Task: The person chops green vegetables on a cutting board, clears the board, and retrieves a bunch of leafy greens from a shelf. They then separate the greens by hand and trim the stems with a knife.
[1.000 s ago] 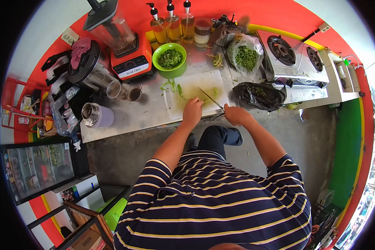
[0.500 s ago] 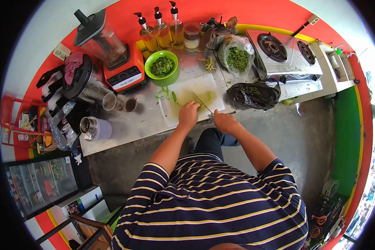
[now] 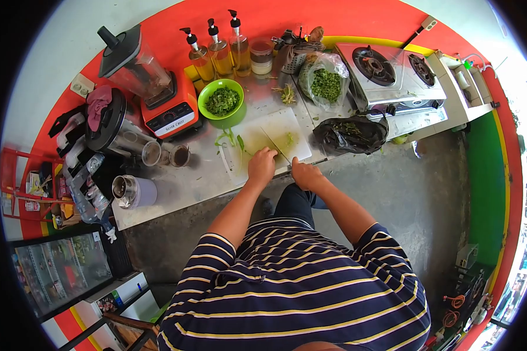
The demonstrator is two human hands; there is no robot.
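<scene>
My right hand (image 3: 304,174) is wrapped round the handle of a knife (image 3: 273,142), whose blade points up and left over the white cutting board (image 3: 298,118). Beside the blade, at the board's lower edge, my left hand (image 3: 262,164) has its fingers pressed together on green stems. Leafy green sprigs (image 3: 228,138) lie on the left of the board, and a few small cut bits (image 3: 289,139) lie right of the blade. Behind the board stands a green bowl (image 3: 222,103) of chopped greens.
On the counter (image 3: 158,202) are a red blender (image 3: 170,111), a metal-topped container (image 3: 136,192) and glass jars at left, pump bottles (image 3: 219,54) at the back, a clear bag of greens (image 3: 325,85) and a black bag (image 3: 350,136) at right. A gas stove (image 3: 392,76) stands further right.
The view has shifted slightly. My right hand and the knife have moved a little left, closer to my left hand.
</scene>
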